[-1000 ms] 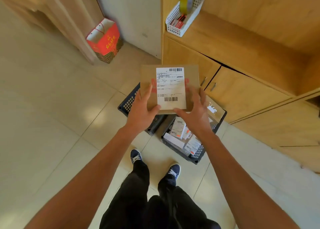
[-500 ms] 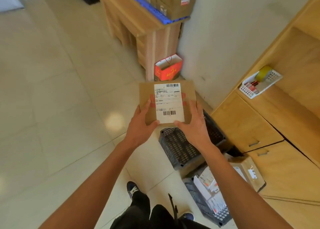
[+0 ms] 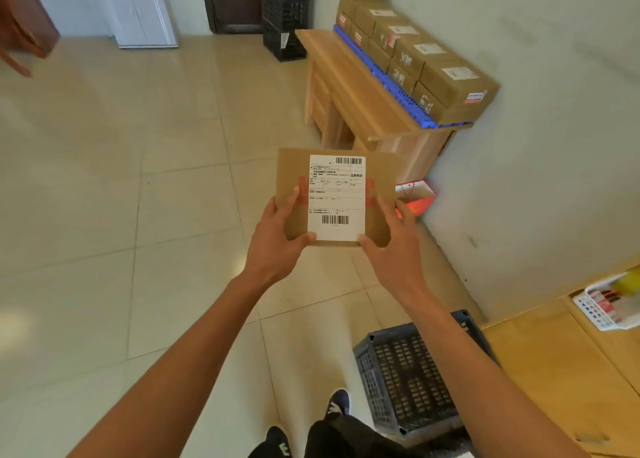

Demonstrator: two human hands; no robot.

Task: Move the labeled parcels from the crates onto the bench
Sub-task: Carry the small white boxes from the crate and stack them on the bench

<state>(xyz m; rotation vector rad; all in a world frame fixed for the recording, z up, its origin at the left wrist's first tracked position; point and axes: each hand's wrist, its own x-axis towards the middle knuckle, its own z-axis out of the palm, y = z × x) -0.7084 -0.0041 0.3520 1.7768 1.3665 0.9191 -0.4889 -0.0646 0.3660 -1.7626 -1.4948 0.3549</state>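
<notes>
Tan tile floor [image 3: 166, 215] underfoot. Wooden desk [image 3: 349, 87] ahead against wall, stacked cardboard boxes [image 3: 446, 87] on blue mat. Dark crate [image 3: 408, 374] on floor at my right. Labeled parcel [image 3: 336, 198] in air in front of me, label up. My left hand [image 3: 277, 239] and right hand [image 3: 394, 250] grip its near corners, thumbs on top.

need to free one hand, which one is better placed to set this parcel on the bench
Right hand: the bench with its stacked boxes lies ahead to the right. Both hands, left hand too, grip the parcel.
</notes>
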